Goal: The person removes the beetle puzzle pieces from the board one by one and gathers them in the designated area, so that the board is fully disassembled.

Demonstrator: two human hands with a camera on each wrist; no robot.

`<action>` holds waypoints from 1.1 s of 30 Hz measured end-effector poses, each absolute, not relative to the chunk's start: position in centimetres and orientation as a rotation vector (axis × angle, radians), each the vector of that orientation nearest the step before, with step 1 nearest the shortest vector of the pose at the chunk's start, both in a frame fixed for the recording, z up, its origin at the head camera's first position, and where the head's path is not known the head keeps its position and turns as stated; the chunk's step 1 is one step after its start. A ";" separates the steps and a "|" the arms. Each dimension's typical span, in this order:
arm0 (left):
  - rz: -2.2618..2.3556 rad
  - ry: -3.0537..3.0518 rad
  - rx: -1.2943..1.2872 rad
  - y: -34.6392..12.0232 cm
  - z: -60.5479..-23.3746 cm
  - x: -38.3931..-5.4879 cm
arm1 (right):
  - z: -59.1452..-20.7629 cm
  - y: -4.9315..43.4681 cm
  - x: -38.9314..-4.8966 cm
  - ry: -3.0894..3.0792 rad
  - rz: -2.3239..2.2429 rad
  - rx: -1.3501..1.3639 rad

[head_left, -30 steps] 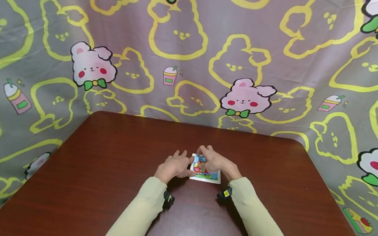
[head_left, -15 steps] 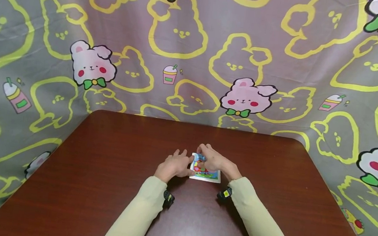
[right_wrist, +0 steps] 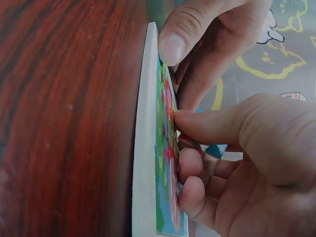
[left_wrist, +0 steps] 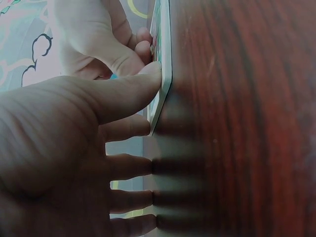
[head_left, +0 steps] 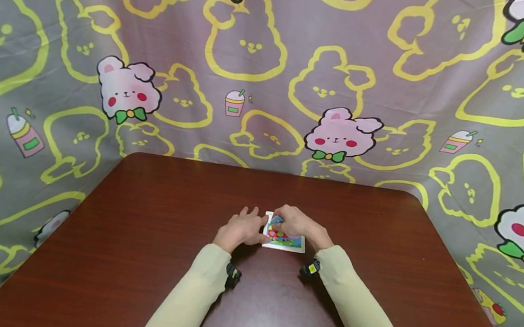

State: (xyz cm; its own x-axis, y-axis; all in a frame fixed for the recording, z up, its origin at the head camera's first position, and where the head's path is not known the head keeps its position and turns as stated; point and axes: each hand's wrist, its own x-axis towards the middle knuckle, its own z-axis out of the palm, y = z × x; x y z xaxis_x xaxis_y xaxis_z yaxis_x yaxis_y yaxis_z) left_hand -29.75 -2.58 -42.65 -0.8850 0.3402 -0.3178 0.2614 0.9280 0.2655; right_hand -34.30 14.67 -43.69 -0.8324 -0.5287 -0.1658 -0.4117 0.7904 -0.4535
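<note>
A small picture puzzle [head_left: 288, 243] with a white frame lies flat on the table, showing bright red, green and blue printing. My left hand [head_left: 241, 230] steadies its left side: in the left wrist view the thumb [left_wrist: 148, 81] presses the near edge and the index fingertip touches the corner, while the other fingers stand straight on the tabletop. Over the puzzle's upper part, my right hand [head_left: 295, 222] pinches a blue puzzle piece [head_left: 277, 220], tilted up from the board. In the right wrist view that piece [right_wrist: 216, 150] shows partly between thumb and fingers; the rest is hidden.
The dark red-brown wooden table [head_left: 137, 257] extends around both hands. A grey curtain [head_left: 266, 36] with cartoon rabbits and yellow outlines hangs behind it and along the sides. Each wrist carries a small black camera [head_left: 233, 276].
My right hand's fingers have curled in further and shifted slightly, with the blue piece tilting up and more white frame showing at the upper left. The left hand stays in place.
</note>
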 end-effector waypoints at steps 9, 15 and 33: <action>0.322 2.718 0.446 -2.7 -42.6 -29.8 | -43.1 15.2 -34.3 2.656 -0.654 -0.732; 0.315 2.720 0.448 -2.8 -42.8 -29.8 | -42.6 16.4 -34.4 2.629 -0.747 -0.679; 0.336 2.744 0.444 -2.5 -43.0 -29.7 | -42.2 21.9 -34.8 2.556 -1.014 -0.626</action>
State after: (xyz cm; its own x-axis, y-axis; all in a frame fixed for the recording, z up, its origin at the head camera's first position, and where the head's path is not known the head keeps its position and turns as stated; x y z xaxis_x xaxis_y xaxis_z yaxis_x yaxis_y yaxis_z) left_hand -29.75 -2.52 -43.03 -0.8932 0.3423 -0.2916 0.2617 0.9230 0.2820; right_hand -34.78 21.87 -42.24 -0.8527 -0.5056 -0.1311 -0.2783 0.6522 -0.7052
